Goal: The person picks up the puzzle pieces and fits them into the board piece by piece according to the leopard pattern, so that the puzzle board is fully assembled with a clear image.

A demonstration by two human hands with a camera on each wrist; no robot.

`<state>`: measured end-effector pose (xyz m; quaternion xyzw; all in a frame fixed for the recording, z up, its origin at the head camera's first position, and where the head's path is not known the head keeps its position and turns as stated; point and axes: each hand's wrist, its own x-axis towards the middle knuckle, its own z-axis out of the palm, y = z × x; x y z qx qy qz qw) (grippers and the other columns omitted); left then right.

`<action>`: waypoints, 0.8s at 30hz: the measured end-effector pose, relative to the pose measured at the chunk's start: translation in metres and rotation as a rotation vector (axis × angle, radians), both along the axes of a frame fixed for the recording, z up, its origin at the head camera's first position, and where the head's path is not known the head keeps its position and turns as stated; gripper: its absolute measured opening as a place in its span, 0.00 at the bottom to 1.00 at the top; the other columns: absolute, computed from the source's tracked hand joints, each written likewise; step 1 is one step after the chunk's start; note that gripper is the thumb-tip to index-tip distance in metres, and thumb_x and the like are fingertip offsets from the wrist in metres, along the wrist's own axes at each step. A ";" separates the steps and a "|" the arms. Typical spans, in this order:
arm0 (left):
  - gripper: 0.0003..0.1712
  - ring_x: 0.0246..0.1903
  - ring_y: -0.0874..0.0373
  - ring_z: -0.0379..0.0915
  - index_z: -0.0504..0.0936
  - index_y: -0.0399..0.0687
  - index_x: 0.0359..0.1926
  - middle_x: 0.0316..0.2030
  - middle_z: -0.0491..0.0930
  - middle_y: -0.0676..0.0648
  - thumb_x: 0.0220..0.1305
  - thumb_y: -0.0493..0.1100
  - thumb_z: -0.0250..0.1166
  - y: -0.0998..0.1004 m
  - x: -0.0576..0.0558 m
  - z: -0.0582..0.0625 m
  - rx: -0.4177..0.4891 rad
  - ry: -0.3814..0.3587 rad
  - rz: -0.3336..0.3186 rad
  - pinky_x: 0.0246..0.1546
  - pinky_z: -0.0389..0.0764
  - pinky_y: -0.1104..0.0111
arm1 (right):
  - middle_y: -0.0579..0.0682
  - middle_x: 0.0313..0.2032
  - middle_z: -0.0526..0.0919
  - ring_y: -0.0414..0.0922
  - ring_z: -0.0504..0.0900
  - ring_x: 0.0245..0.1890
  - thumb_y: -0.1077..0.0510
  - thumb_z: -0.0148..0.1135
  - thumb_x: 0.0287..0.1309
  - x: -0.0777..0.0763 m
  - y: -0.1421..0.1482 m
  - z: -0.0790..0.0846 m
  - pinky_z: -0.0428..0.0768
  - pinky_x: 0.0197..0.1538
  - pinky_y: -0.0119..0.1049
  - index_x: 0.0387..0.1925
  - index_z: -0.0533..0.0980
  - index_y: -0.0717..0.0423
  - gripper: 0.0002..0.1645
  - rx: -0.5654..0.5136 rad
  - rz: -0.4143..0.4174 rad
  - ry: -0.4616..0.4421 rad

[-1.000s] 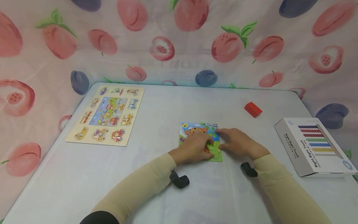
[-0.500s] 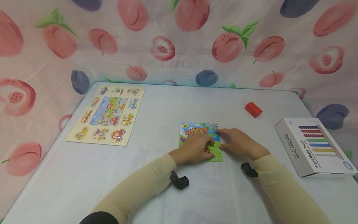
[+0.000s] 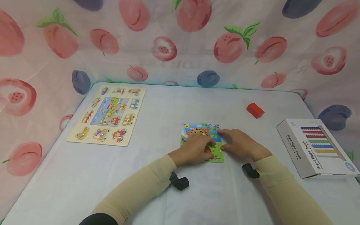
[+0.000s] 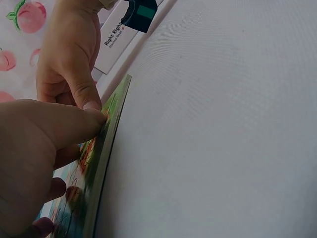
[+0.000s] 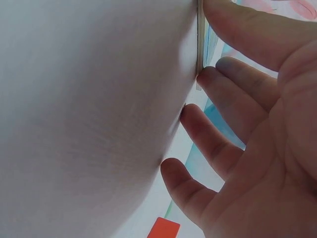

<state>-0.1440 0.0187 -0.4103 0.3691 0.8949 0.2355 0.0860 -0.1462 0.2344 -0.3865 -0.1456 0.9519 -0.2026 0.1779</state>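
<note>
A small, thin picture puzzle board [image 3: 218, 154] lies flat on the table, showing a spotted cartoon animal against blue sky and green grass. My left hand [image 3: 194, 148] rests over its middle with bent, spread fingers and covers part of the picture. In the left wrist view the left thumb [image 4: 74, 124] lies over the board near its edge, with other fingertips on the picture. My right hand [image 3: 239, 143] is at the board's right side, index finger and thumb reaching its edge. In the right wrist view the right fingers [image 5: 213, 141] are spread, several tips down at the table.
A wooden vehicle puzzle board [image 3: 125, 137] lies at the back left. A red block [image 3: 255, 110] sits at the back right. Nearer on the right stands a white box [image 3: 298, 156] picturing rows of coloured beads. A fruit-patterned cloth [image 3: 185, 68] hangs behind the white table.
My left hand has shifted very slightly left, its thumb drawing in a little over the board. The right hand and the puzzle board stay where they were.
</note>
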 end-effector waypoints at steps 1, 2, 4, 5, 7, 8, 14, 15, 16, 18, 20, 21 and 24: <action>0.24 0.53 0.59 0.69 0.82 0.51 0.56 0.52 0.82 0.57 0.62 0.54 0.71 0.000 0.000 0.000 -0.002 -0.002 0.003 0.59 0.64 0.62 | 0.64 0.67 0.69 0.64 0.65 0.67 0.56 0.72 0.59 0.000 0.000 0.000 0.63 0.65 0.63 0.71 0.67 0.59 0.41 0.000 0.002 0.002; 0.24 0.54 0.58 0.69 0.82 0.51 0.56 0.52 0.82 0.58 0.62 0.54 0.71 -0.001 0.000 -0.001 -0.002 -0.006 0.005 0.59 0.65 0.62 | 0.64 0.67 0.69 0.64 0.65 0.67 0.56 0.72 0.59 0.000 0.000 0.000 0.63 0.65 0.63 0.71 0.67 0.59 0.41 0.001 0.003 0.004; 0.24 0.53 0.58 0.69 0.82 0.52 0.57 0.52 0.81 0.58 0.62 0.54 0.71 -0.002 0.000 -0.001 -0.006 -0.012 0.008 0.57 0.65 0.62 | 0.64 0.67 0.69 0.64 0.65 0.67 0.56 0.72 0.58 0.000 0.000 0.000 0.63 0.65 0.63 0.71 0.67 0.59 0.41 0.001 0.006 0.007; 0.24 0.53 0.58 0.68 0.82 0.53 0.57 0.51 0.81 0.59 0.63 0.54 0.71 -0.003 0.000 -0.001 -0.009 -0.015 0.011 0.56 0.65 0.62 | 0.64 0.67 0.69 0.64 0.65 0.67 0.56 0.72 0.58 0.000 0.000 0.000 0.64 0.65 0.63 0.71 0.67 0.59 0.41 0.001 0.006 0.009; 0.23 0.53 0.58 0.68 0.83 0.54 0.57 0.50 0.82 0.60 0.63 0.54 0.70 -0.006 0.000 -0.001 -0.010 -0.016 0.016 0.55 0.65 0.62 | 0.64 0.67 0.69 0.64 0.65 0.67 0.56 0.72 0.58 -0.001 0.000 -0.001 0.64 0.65 0.62 0.71 0.67 0.59 0.42 0.000 0.009 0.012; 0.23 0.53 0.58 0.68 0.83 0.54 0.56 0.50 0.82 0.60 0.63 0.54 0.70 -0.007 -0.001 -0.001 -0.012 -0.019 0.017 0.56 0.65 0.61 | 0.64 0.67 0.69 0.64 0.65 0.67 0.56 0.72 0.58 -0.001 0.000 -0.001 0.64 0.65 0.62 0.71 0.67 0.59 0.42 0.000 0.009 0.012; 0.23 0.56 0.56 0.70 0.82 0.51 0.57 0.53 0.82 0.56 0.64 0.52 0.70 -0.020 -0.005 0.003 -0.029 -0.036 0.054 0.61 0.65 0.56 | 0.65 0.68 0.68 0.65 0.64 0.67 0.56 0.71 0.59 -0.001 0.000 -0.001 0.63 0.66 0.63 0.71 0.66 0.60 0.41 -0.005 0.009 0.016; 0.23 0.58 0.55 0.70 0.82 0.51 0.57 0.53 0.82 0.56 0.64 0.52 0.70 -0.022 -0.006 0.004 -0.032 -0.038 0.064 0.61 0.65 0.55 | 0.65 0.68 0.68 0.65 0.64 0.67 0.56 0.71 0.59 -0.001 0.000 -0.001 0.63 0.66 0.63 0.71 0.66 0.60 0.41 -0.004 0.007 0.015; 0.23 0.58 0.54 0.70 0.82 0.51 0.57 0.53 0.82 0.55 0.64 0.52 0.70 -0.025 -0.006 0.004 -0.032 -0.046 0.072 0.61 0.66 0.55 | 0.64 0.68 0.68 0.65 0.64 0.68 0.56 0.71 0.60 -0.001 0.000 -0.001 0.62 0.66 0.63 0.71 0.66 0.60 0.41 -0.002 0.005 0.011; 0.23 0.58 0.53 0.70 0.82 0.51 0.57 0.53 0.82 0.55 0.63 0.51 0.70 -0.030 -0.008 0.004 -0.031 -0.054 0.085 0.60 0.66 0.54 | 0.64 0.68 0.68 0.65 0.63 0.68 0.55 0.70 0.60 0.000 0.001 -0.001 0.62 0.66 0.63 0.72 0.66 0.60 0.41 0.002 0.000 0.006; 0.22 0.57 0.53 0.70 0.82 0.51 0.57 0.52 0.82 0.55 0.63 0.51 0.71 -0.036 -0.010 0.004 -0.026 -0.056 0.096 0.58 0.67 0.54 | 0.64 0.69 0.67 0.65 0.63 0.68 0.55 0.70 0.60 0.001 0.002 0.000 0.62 0.66 0.63 0.72 0.65 0.59 0.42 0.014 -0.013 0.001; 0.22 0.55 0.54 0.70 0.83 0.51 0.56 0.51 0.82 0.55 0.62 0.50 0.71 -0.040 -0.010 0.004 -0.028 -0.055 0.100 0.57 0.67 0.54 | 0.64 0.69 0.67 0.65 0.62 0.68 0.55 0.70 0.60 0.001 0.003 0.000 0.62 0.66 0.63 0.72 0.65 0.60 0.42 0.019 -0.019 0.000; 0.20 0.52 0.55 0.69 0.83 0.52 0.54 0.49 0.82 0.55 0.62 0.51 0.71 -0.051 -0.013 0.005 -0.047 -0.059 0.116 0.55 0.67 0.56 | 0.64 0.69 0.67 0.65 0.61 0.69 0.56 0.70 0.59 0.003 0.007 0.000 0.61 0.66 0.63 0.72 0.65 0.61 0.42 0.034 -0.041 0.002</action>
